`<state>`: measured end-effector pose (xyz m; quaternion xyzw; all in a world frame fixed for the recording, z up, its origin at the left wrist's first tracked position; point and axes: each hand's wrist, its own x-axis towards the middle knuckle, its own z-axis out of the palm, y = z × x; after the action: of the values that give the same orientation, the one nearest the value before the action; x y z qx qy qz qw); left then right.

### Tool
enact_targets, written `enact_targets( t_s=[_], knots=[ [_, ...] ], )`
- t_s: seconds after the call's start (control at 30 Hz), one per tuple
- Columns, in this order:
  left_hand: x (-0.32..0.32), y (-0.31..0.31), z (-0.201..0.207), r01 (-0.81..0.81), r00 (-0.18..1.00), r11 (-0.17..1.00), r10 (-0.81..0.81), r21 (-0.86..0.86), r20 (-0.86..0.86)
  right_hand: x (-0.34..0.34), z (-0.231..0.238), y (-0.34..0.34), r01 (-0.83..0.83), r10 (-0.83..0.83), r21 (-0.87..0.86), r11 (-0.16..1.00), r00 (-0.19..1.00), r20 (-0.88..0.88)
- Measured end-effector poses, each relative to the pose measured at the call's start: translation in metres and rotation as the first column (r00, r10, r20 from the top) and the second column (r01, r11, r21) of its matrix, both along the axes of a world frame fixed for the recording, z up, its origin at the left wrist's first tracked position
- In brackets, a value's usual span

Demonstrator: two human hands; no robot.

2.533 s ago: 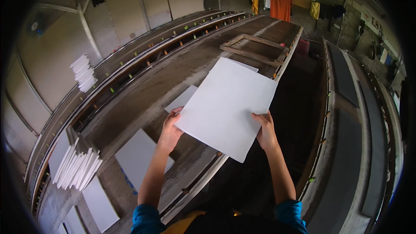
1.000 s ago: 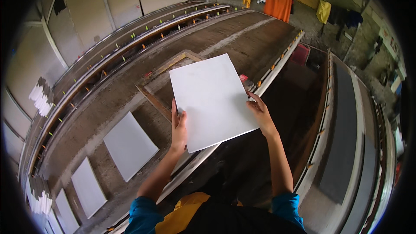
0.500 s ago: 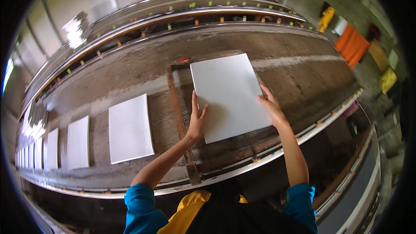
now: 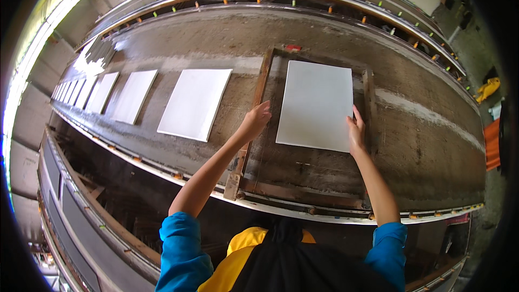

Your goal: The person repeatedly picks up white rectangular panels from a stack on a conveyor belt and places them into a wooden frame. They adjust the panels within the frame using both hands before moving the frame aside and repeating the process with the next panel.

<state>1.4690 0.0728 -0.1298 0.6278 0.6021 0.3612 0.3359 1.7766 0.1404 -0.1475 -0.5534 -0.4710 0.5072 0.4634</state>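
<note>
**White panel (image 4: pixel 315 106) set within wooden frame (image 4: pixel 264 75)**

Left: row of white panels (image 4: pixel 135 96) on the stained brown tabletop (image 4: pixel 427 146), spaced apart, presumably so none overlapped.

Left hand (image 4: pixel 258 117): half open, fingers loosely curled, nothing gripped; over the frame's left bar, contact unclear.

Centre: panel looked flat, inside the frame, gaps at both side bars. Frame seemed to act as position guide.

Right hand (image 4: pixel 355 131): open, fingers extended at the panel's right edge, not clamped, likely steadying its alignment.
</note>
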Motion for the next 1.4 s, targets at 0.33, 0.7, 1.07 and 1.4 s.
enact_targets(
  t_s=[0.33, 0.7, 1.07, 1.4],
  knots=[
    [0.021, -0.003, 0.004, -0.045, 0.972, 0.999, 0.043, -0.001, -0.229, -0.011, -0.004, -0.025, -0.015, 0.014, -0.008, 1.0, 0.996, -0.093],
    [0.024, -0.012, -0.008, 0.087, 0.877, 0.979, 0.013, 0.186, -0.481, -0.028, -0.001, -0.048, 0.097, -0.1, -0.067, 0.993, 0.994, -0.04],
    [0.015, -0.004, 0.004, 0.115, 0.926, 0.993, -0.1, 0.02, -0.363, -0.026, -0.009, -0.05, 0.057, -0.055, -0.025, 0.998, 0.997, 0.048],
    [0.014, -0.002, -0.003, 0.089, 0.929, 0.996, -0.077, 0.018, -0.361, -0.021, -0.017, -0.053, 0.021, -0.02, -0.004, 1.0, 0.997, 0.077]
  ],
)
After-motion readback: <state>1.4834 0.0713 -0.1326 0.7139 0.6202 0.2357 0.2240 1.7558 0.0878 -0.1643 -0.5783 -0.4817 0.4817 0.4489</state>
